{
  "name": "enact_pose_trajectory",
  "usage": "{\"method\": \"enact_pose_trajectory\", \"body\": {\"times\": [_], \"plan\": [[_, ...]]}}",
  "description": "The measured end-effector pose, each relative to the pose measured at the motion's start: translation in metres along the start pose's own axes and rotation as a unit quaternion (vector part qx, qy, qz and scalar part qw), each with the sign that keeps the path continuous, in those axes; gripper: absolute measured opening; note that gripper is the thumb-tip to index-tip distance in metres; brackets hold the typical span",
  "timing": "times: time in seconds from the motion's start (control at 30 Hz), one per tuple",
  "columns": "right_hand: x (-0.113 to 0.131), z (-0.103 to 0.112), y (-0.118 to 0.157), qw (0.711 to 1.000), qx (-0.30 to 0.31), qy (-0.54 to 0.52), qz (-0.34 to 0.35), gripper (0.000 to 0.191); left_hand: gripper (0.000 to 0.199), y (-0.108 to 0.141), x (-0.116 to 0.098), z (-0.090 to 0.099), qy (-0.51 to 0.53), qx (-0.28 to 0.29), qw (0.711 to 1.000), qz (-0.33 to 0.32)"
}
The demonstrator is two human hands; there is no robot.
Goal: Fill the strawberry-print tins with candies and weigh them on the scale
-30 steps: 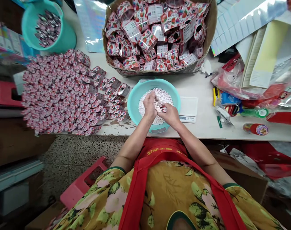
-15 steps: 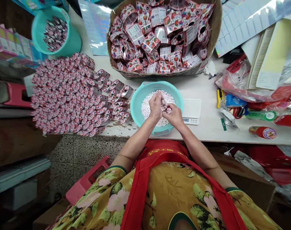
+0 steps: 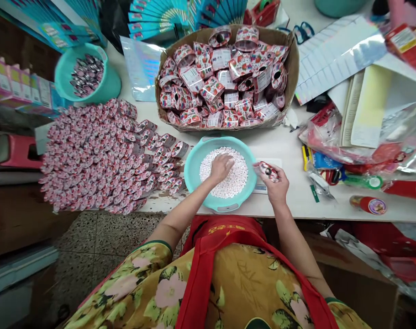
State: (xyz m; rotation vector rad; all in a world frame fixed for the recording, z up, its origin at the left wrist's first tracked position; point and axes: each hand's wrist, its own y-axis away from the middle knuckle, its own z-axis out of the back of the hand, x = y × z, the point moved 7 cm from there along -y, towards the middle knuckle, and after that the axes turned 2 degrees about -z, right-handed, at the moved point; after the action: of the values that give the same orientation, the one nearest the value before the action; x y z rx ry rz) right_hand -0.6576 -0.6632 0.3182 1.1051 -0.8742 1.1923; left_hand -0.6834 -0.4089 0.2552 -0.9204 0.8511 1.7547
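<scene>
"from the head view, how are your hands?"

"well apart. my left hand (image 3: 222,167) is down in the turquoise basin (image 3: 190,183), fingers curled over the pale pellets (image 3: 240,176); whether they've closed on any, i cannot tell. my right hand (image 3: 279,183) is clamped on a printed packet (image 3: 266,172), just beside the basin's right rim, partly covering the scale (image 3: 261,188)."

"which step is that?"

"gathering pellets, i'd judge, with the packet held ready."

"and the next move?"

"i think it calls for a snug grasp from my left, and a steady packet near the basin, so any strays drop back in."
</scene>
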Motion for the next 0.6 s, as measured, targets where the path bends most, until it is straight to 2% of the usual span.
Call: {"method": "enact_pose_trajectory", "body": {"times": [0.07, 0.17, 0.27, 0.37, 0.43, 0.5, 0.57, 0.6], "plan": [[-0.013, 0.018, -0.015, 0.998, -0.054, 0.026, -0.013, 0.054, 0.033, 0.004, -0.002, -0.036, -0.107, 0.061, 0.991, -0.046], [-0.029, 0.026, -0.032, 0.994, -0.073, 0.078, -0.011, 0.055, 0.048, 0.025, -0.004, -0.073, -0.186, 0.121, 0.972, -0.079], [-0.045, 0.031, -0.039, 0.991, -0.079, 0.112, -0.012, 0.054, 0.045, 0.056, -0.003, -0.084, -0.23, 0.21, 0.941, -0.13], [-0.046, 0.036, -0.037, 0.983, -0.074, 0.169, -0.009, 0.054, 0.039, 0.083, 0.006, -0.077, -0.244, 0.316, 0.9, -0.176], [-0.025, 0.037, -0.037, 0.971, -0.091, 0.219, 0.026, 0.062, 0.034, 0.091, 0.018, -0.067, -0.238, 0.361, 0.888, -0.157], [0.015, 0.026, -0.049, 0.96, -0.107, 0.24, 0.098, 0.066, 0.027, 0.092, 0.03, -0.055, -0.236, 0.376, 0.888, -0.12], [0.061, -0.008, -0.079, 0.956, -0.07, 0.226, 0.174, 0.057, 0.02, 0.087, 0.041, -0.042, -0.217, 0.363, 0.904, -0.07], [0.08, -0.034, -0.102, 0.955, -0.02, 0.218, 0.199, 0.05, 0.017, 0.083, 0.046, -0.035, -0.189, 0.35, 0.917, -0.04]]}}
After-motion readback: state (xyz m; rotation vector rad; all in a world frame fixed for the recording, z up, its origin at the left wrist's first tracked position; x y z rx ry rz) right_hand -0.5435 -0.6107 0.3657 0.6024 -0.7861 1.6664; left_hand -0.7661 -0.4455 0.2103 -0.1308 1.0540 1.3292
